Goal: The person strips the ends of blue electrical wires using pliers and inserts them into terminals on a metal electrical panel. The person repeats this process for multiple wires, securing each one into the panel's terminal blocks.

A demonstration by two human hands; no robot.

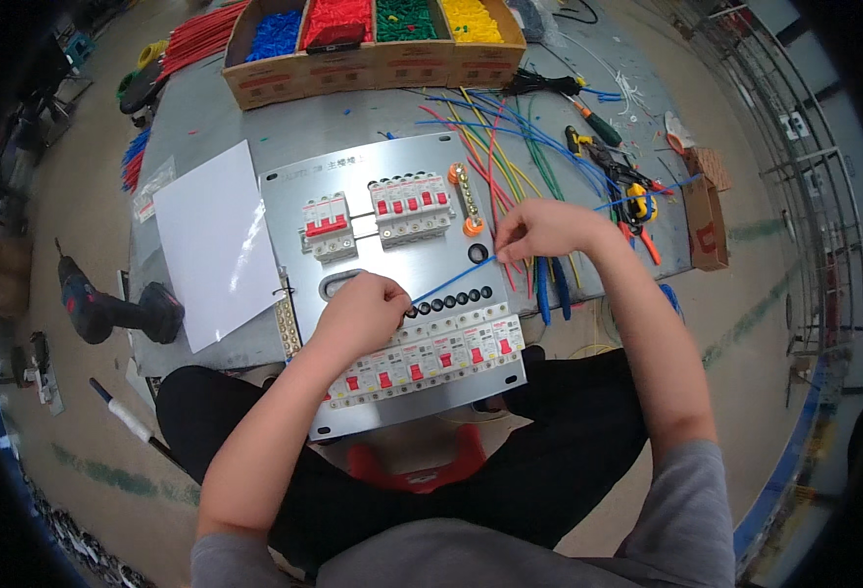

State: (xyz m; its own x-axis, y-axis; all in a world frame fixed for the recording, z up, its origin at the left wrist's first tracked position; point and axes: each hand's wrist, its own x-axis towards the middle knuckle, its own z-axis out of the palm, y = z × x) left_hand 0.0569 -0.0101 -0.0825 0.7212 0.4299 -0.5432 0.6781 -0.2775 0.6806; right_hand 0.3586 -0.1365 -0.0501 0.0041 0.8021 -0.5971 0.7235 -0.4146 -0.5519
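Note:
A blue wire stretches between my two hands over a metal mounting plate. My left hand pinches its lower left end near a row of black grommets. The wire's other end is pinched by my right hand, close to the plate's right edge. Below the grommets runs a long row of circuit breakers with red switches. Two smaller breaker groups, one on the left and one in the middle, sit farther up. Beside them stands a brass terminal bar on orange supports.
A cardboard box of blue, red, green and yellow small parts stands at the back. Loose coloured wires and pliers lie at the right. White paper lies left of the plate, near a cordless drill.

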